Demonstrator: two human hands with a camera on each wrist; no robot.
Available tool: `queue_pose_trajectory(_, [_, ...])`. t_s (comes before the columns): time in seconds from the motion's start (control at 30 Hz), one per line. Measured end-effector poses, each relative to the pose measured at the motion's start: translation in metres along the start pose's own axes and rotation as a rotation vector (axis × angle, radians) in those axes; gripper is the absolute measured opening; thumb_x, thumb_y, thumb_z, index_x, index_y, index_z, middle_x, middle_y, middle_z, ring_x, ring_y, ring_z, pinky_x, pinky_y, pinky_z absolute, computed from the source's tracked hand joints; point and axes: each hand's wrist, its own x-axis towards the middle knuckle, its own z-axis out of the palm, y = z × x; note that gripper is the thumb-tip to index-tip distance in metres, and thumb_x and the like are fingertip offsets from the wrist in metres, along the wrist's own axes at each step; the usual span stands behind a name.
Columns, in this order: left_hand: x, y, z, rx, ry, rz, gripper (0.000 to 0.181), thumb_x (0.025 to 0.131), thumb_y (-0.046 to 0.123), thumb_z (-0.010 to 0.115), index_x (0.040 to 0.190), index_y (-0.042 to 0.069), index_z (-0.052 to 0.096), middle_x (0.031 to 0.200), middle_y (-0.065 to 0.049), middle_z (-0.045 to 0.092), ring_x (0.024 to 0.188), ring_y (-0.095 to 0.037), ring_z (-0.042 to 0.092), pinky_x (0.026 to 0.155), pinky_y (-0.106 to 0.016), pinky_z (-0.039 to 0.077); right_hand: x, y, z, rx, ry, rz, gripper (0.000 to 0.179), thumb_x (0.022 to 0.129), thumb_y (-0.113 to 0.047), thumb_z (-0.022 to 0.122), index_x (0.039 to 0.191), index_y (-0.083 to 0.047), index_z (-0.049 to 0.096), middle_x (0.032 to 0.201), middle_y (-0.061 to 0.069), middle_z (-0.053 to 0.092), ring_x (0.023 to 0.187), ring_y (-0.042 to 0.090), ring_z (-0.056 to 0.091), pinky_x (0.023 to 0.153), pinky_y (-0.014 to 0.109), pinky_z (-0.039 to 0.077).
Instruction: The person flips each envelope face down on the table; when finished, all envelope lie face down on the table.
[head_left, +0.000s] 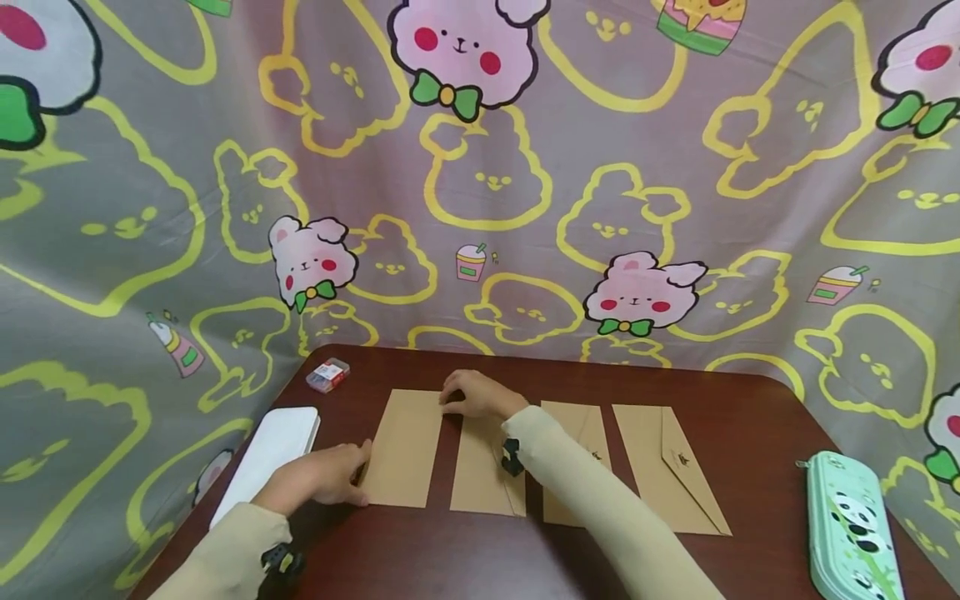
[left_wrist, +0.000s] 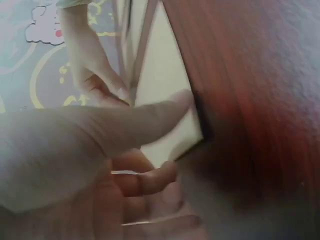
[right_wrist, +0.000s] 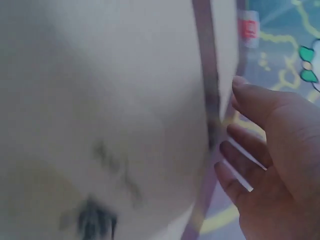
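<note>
The leftmost brown paper envelope [head_left: 405,450] lies plain side up on the dark red table. At its near left corner is my left hand [head_left: 330,477]. In the left wrist view its thumb [left_wrist: 167,116] lies over the envelope [left_wrist: 160,65], with the other fingers at and below the left edge, pinching the corner. A shadow lies beside that corner. My right hand [head_left: 480,395] touches the same envelope's far right corner with loosely bent, spread fingers. Its forearm crosses above a second envelope [head_left: 474,467], which has its flap side up.
Two further envelopes, one partly under the right sleeve [head_left: 555,417] and one at right [head_left: 637,467], lie in the row. At left are a white case [head_left: 273,450] and a small clear box [head_left: 327,375]. A mint panda pencil case [head_left: 855,525] lies at far right. Patterned cloth [head_left: 502,250] hangs behind.
</note>
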Motion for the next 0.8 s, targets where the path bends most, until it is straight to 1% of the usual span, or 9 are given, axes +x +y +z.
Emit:
queue_pose_trajectory(0.03, [0.001, 0.003, 0.001, 0.017, 0.028, 0.014, 0.088, 0.084, 0.027, 0.085, 0.147, -0.015, 0.042, 0.139, -0.032, 0.057, 0.126, -0.041, 0.058, 0.11, -0.06, 0.043, -0.006, 0.004, -0.005, 0.018, 0.007, 0.003, 0.022, 0.099, -0.023, 0.069, 0.117, -0.012, 0.077, 0.13, 0.006, 0.068, 0.124, 0.022, 0.062, 0.105, 0.037, 0.051])
queue_pose_trajectory(0.07, [0.001, 0.006, 0.001, 0.035, 0.061, 0.036, 0.087, 0.084, 0.029, 0.085, 0.147, -0.013, 0.044, 0.137, -0.031, 0.058, 0.126, -0.043, 0.057, 0.108, -0.06, 0.044, -0.013, 0.008, -0.01, 0.03, 0.012, 0.007, 0.022, 0.1, -0.022, 0.068, 0.118, -0.011, 0.076, 0.128, 0.006, 0.068, 0.123, 0.022, 0.062, 0.104, 0.038, 0.052])
queue_pose_trajectory(0.17, [0.004, 0.016, 0.004, 0.093, 0.165, 0.12, 0.078, 0.084, 0.033, 0.084, 0.144, -0.006, 0.054, 0.123, -0.019, 0.065, 0.109, -0.033, 0.061, 0.09, -0.048, 0.052, -0.032, 0.021, -0.026, 0.039, 0.039, 0.016, 0.024, 0.1, -0.02, 0.068, 0.119, -0.007, 0.075, 0.125, 0.008, 0.071, 0.121, 0.025, 0.065, 0.102, 0.042, 0.053])
queue_pose_trajectory(0.23, [0.008, 0.024, 0.006, 0.131, 0.211, 0.19, 0.071, 0.084, 0.034, 0.083, 0.141, -0.001, 0.06, 0.112, -0.01, 0.064, 0.097, -0.023, 0.057, 0.078, -0.04, 0.05, -0.046, 0.031, -0.036, 0.033, 0.053, 0.033, 0.026, 0.1, -0.019, 0.068, 0.12, -0.004, 0.075, 0.123, 0.01, 0.073, 0.119, 0.028, 0.067, 0.102, 0.045, 0.053])
queue_pose_trajectory(0.3, [0.013, 0.034, 0.008, 0.144, 0.23, 0.256, 0.065, 0.085, 0.036, 0.082, 0.139, 0.004, 0.063, 0.109, -0.005, 0.064, 0.095, -0.019, 0.055, 0.075, -0.037, 0.048, -0.06, 0.041, -0.044, 0.014, 0.055, 0.059, 0.027, 0.099, -0.02, 0.068, 0.12, -0.004, 0.075, 0.122, 0.011, 0.074, 0.117, 0.028, 0.068, 0.1, 0.045, 0.054])
queue_pose_trajectory(0.43, [0.026, 0.054, 0.015, 0.113, 0.198, 0.334, 0.064, 0.089, 0.039, 0.079, 0.142, 0.008, 0.062, 0.126, -0.007, 0.063, 0.115, -0.024, 0.057, 0.092, -0.044, 0.051, -0.088, 0.056, -0.052, 0.028, 0.048, 0.144, 0.025, 0.098, -0.02, 0.07, 0.116, -0.003, 0.076, 0.115, 0.01, 0.077, 0.108, 0.026, 0.072, 0.094, 0.043, 0.057])
queue_pose_trajectory(0.6, [0.041, 0.072, 0.026, 0.103, 0.121, 0.338, 0.069, 0.088, 0.048, 0.077, 0.146, 0.014, 0.059, 0.147, -0.014, 0.056, 0.137, -0.035, 0.049, 0.11, -0.056, 0.042, -0.108, 0.065, -0.051, 0.082, 0.035, 0.252, 0.019, 0.097, -0.019, 0.072, 0.11, -0.007, 0.078, 0.108, 0.005, 0.078, 0.097, 0.017, 0.07, 0.087, 0.037, 0.058])
queue_pose_trajectory(0.7, [0.048, 0.079, 0.031, 0.136, 0.093, 0.345, 0.072, 0.087, 0.051, 0.078, 0.146, 0.016, 0.059, 0.152, -0.015, 0.052, 0.143, -0.04, 0.045, 0.114, -0.059, 0.038, -0.112, 0.066, -0.047, 0.078, 0.047, 0.263, 0.02, 0.096, -0.021, 0.074, 0.109, -0.007, 0.078, 0.106, 0.005, 0.077, 0.095, 0.016, 0.068, 0.085, 0.037, 0.057])
queue_pose_trajectory(0.8, [0.054, 0.086, 0.034, 0.194, 0.109, 0.374, 0.069, 0.085, 0.051, 0.079, 0.143, 0.016, 0.062, 0.151, -0.015, 0.054, 0.14, -0.039, 0.049, 0.113, -0.056, 0.04, -0.113, 0.066, -0.044, 0.031, 0.066, 0.29, 0.026, 0.093, -0.028, 0.077, 0.11, -0.008, 0.078, 0.107, 0.004, 0.075, 0.099, 0.018, 0.066, 0.088, 0.04, 0.056])
